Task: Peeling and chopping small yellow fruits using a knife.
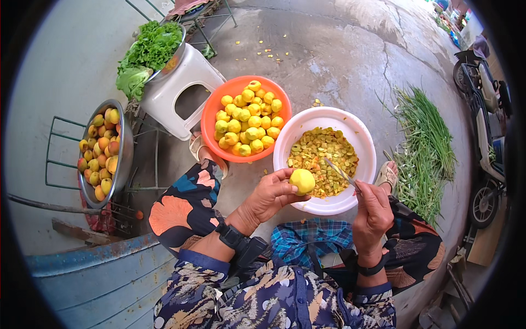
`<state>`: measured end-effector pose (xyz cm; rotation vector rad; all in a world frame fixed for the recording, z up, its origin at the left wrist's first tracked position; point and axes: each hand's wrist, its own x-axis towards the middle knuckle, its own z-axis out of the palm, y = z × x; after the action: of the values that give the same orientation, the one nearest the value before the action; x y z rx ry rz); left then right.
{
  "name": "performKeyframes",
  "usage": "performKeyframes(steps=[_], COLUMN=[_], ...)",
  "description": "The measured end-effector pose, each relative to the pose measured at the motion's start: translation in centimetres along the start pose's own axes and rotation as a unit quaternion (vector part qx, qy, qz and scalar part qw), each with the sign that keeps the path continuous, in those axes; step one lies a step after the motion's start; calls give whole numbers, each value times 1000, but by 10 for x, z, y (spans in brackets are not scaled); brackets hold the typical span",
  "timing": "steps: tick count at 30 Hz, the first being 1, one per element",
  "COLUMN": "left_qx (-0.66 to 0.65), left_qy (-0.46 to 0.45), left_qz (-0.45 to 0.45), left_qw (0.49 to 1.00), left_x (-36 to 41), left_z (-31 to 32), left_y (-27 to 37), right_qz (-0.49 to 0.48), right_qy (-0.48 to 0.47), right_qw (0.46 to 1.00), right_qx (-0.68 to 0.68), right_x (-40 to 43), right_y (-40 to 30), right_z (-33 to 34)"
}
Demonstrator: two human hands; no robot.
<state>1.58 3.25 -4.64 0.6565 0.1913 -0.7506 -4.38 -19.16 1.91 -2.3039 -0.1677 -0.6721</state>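
Observation:
My left hand [269, 195] holds a yellow peeled fruit [302, 181] between thumb and fingers, over the near left rim of a white plastic basin [363, 127]. In my right hand [372, 216] is a small knife [340, 169], its blade pointing up and left above the basin, apart from the fruit; the handle is mostly hidden by my fingers. Many yellow-green and orange peel pieces [324, 152] lie in the basin. An orange plastic basin [207, 123] to its left holds a heap of peeled yellow fruits [248, 119].
Unpeeled red-yellow fruits [98, 152] fill a metal bowl [128, 152] at the left. Leafy lettuce [152, 49] sits in another bowl on a white plastic stool [164, 92]. Long green stalks [425, 152] lie on the right floor, near a parked scooter [487, 135]. A blue metal container [102, 283] stands lower left.

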Motion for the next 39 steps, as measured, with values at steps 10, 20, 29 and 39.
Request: performKeyframes(steps=[10, 20, 29, 39], left_qx=[-9, -27, 198, 636], left_qy=[361, 398, 438, 414], left_qz=[98, 129, 132, 245], left_qw=[928, 908, 867, 603], left_x=[-1, 5, 61, 120], left_z=[-132, -151, -127, -158], left_y=[-1, 45, 42, 11], right_qz=[65, 51, 72, 124], right_qy=[-36, -54, -62, -69], right_qw=[996, 996, 995, 989], right_qx=[47, 52, 45, 41], right_x=[-2, 3, 1, -14], right_y=[-7, -9, 1, 25], right_z=[15, 24, 28, 14])
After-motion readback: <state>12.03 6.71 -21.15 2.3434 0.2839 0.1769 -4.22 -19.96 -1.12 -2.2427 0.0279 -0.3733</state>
